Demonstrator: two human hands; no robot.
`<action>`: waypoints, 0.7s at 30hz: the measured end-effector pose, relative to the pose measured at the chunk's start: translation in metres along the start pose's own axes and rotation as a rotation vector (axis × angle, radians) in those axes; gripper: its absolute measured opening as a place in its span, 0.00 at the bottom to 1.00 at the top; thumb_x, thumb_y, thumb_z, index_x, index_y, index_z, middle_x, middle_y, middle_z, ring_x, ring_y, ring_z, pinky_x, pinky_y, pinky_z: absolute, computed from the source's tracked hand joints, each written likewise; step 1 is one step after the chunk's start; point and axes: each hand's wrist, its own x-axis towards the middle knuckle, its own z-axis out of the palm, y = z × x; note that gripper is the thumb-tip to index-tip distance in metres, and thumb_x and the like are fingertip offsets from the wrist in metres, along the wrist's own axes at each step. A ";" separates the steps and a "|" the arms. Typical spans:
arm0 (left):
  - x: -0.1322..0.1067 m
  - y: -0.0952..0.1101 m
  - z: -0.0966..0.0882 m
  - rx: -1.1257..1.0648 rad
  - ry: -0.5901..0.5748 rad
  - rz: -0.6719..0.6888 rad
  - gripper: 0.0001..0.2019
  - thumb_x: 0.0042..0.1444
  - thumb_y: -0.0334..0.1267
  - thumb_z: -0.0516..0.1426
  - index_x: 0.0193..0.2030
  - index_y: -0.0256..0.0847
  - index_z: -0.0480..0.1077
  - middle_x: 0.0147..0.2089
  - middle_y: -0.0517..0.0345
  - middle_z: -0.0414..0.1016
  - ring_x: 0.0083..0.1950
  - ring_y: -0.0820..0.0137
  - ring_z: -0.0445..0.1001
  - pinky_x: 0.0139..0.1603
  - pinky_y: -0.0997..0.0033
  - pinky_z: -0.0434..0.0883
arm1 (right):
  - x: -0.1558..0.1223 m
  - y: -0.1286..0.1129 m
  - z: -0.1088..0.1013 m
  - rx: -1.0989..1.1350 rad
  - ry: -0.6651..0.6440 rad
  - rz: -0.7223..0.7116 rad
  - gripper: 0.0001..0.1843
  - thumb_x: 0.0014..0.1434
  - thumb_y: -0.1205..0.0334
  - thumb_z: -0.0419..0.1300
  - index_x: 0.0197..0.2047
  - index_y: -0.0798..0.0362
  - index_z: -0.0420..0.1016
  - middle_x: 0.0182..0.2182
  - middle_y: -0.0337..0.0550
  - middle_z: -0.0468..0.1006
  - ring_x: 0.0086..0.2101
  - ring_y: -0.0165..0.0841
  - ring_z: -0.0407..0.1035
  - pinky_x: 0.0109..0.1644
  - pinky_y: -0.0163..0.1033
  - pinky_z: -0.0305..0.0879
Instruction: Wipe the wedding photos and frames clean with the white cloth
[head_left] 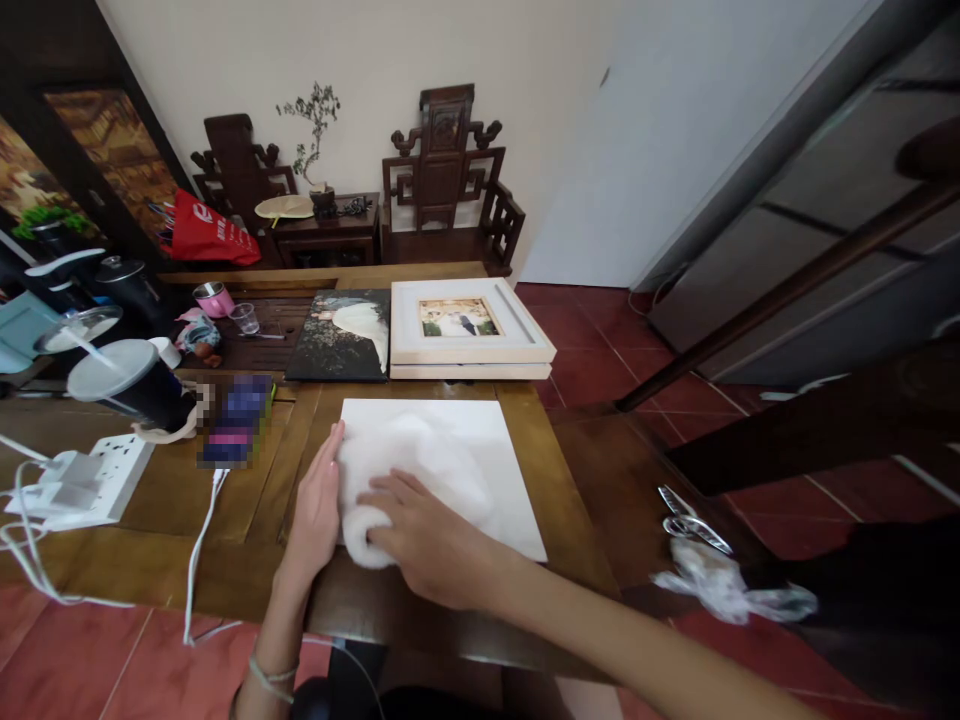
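Observation:
A white fluffy cloth (457, 470) lies bunched on a flat white board (517, 500) at the table's near edge. My right hand (427, 540) presses down on it, fingers over the top and thumb by a rolled fold at the near left corner. Along the board's left edge, my left hand (319, 510) rests with its fingers stretched out, touching the side. Just beyond the board are a dark picture panel (341, 340) showing a white gown and a pale framed photo (472, 320) resting on another frame.
To the left are a phone (236, 420) on a white cable, a lidded cup (135, 385) with a straw and a power strip (105, 480). A pink mug (214, 298) stands farther back. Scissors (694, 520) and a crumpled plastic bag (720, 580) lie on the right.

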 end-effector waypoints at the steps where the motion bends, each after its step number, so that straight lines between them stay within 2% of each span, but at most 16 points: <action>1: 0.000 -0.001 0.001 0.032 -0.019 0.011 0.25 0.69 0.44 0.39 0.68 0.38 0.54 0.70 0.50 0.55 0.71 0.67 0.53 0.71 0.58 0.50 | -0.008 -0.003 -0.005 0.043 -0.025 -0.053 0.11 0.53 0.72 0.55 0.39 0.57 0.75 0.47 0.54 0.74 0.53 0.45 0.61 0.59 0.51 0.54; 4: 0.000 -0.005 0.006 0.162 -0.131 0.049 0.25 0.68 0.43 0.39 0.68 0.35 0.54 0.71 0.48 0.54 0.72 0.65 0.51 0.71 0.55 0.49 | -0.027 -0.004 -0.023 0.138 -0.094 -0.067 0.11 0.50 0.74 0.55 0.36 0.56 0.73 0.38 0.51 0.76 0.46 0.41 0.66 0.51 0.45 0.61; 8: -0.002 -0.012 0.013 0.319 -0.207 0.103 0.24 0.68 0.41 0.40 0.67 0.36 0.55 0.70 0.46 0.54 0.72 0.63 0.49 0.71 0.50 0.48 | -0.028 0.018 -0.034 0.057 -0.061 0.175 0.18 0.47 0.78 0.50 0.40 0.58 0.72 0.36 0.50 0.75 0.38 0.39 0.67 0.44 0.43 0.64; 11: -0.002 -0.015 0.014 0.382 -0.195 0.146 0.23 0.68 0.39 0.43 0.67 0.38 0.55 0.70 0.46 0.54 0.72 0.62 0.50 0.70 0.48 0.49 | -0.006 0.043 -0.027 -0.031 -0.013 0.313 0.19 0.48 0.79 0.50 0.43 0.60 0.72 0.40 0.55 0.74 0.43 0.42 0.67 0.47 0.45 0.63; 13: -0.002 -0.014 0.014 0.409 -0.184 0.165 0.22 0.67 0.38 0.45 0.67 0.38 0.55 0.70 0.45 0.55 0.71 0.60 0.51 0.70 0.47 0.51 | 0.017 0.053 -0.018 -0.048 0.015 0.323 0.20 0.49 0.80 0.50 0.44 0.61 0.72 0.44 0.58 0.73 0.48 0.44 0.65 0.52 0.47 0.60; 16: -0.001 -0.011 0.013 0.424 -0.171 0.174 0.21 0.66 0.37 0.46 0.64 0.38 0.59 0.66 0.43 0.61 0.69 0.58 0.57 0.69 0.47 0.53 | 0.049 0.056 -0.008 -0.053 0.050 0.289 0.20 0.52 0.78 0.50 0.47 0.60 0.71 0.50 0.58 0.71 0.54 0.46 0.60 0.57 0.50 0.54; 19: -0.001 -0.011 0.012 0.410 -0.174 0.180 0.20 0.65 0.36 0.46 0.63 0.40 0.62 0.63 0.44 0.66 0.67 0.58 0.61 0.68 0.47 0.54 | 0.067 0.052 -0.006 -0.048 0.068 0.280 0.18 0.54 0.77 0.49 0.46 0.58 0.71 0.48 0.56 0.72 0.52 0.44 0.61 0.55 0.48 0.56; 21: -0.002 -0.012 0.012 0.402 -0.173 0.175 0.21 0.65 0.36 0.47 0.64 0.40 0.60 0.65 0.44 0.62 0.68 0.58 0.58 0.69 0.47 0.54 | 0.065 0.053 -0.009 -0.039 0.072 0.318 0.17 0.53 0.78 0.49 0.44 0.58 0.70 0.43 0.54 0.74 0.46 0.42 0.65 0.51 0.45 0.60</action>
